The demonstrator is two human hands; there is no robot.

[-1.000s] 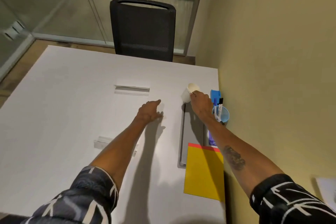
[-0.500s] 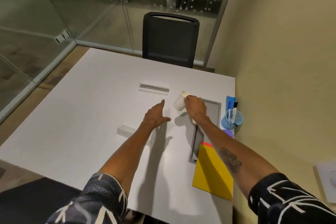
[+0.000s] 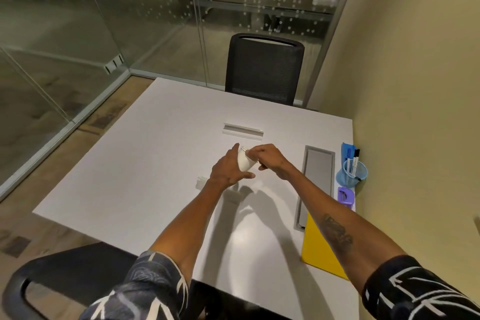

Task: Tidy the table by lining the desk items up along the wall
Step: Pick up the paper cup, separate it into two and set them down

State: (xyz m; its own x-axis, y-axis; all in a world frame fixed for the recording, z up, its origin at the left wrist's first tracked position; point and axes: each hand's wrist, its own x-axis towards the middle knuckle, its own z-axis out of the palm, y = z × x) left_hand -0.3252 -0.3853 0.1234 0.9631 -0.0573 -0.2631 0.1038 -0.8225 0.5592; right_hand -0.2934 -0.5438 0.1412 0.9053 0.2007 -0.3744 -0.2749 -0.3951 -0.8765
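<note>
Pinching white cup (image 3: 245,163) by its rim with right grip (image 3: 268,160); resting its side against straight-fingered left grip (image 3: 226,167), above surface (image 3: 155,163).

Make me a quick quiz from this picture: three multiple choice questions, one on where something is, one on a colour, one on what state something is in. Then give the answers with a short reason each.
1. Where does the blue pen holder stand?
A) on the floor
B) on the table, at the edge against the wall
C) on the chair seat

2. What colour is the flat folder beside the right forearm?
A) yellow
B) green
C) black

3. What state is the white cup in?
A) standing alone by the wall
B) lying inside the pen holder
C) held off the table between both hands

Answers:
1 B: it sits on the tabletop right next to the wall.
2 A: all of its visible face is yellow.
3 C: the right hand pinches its rim, the left hand touches its side, and its shadow falls on the table below.
</note>
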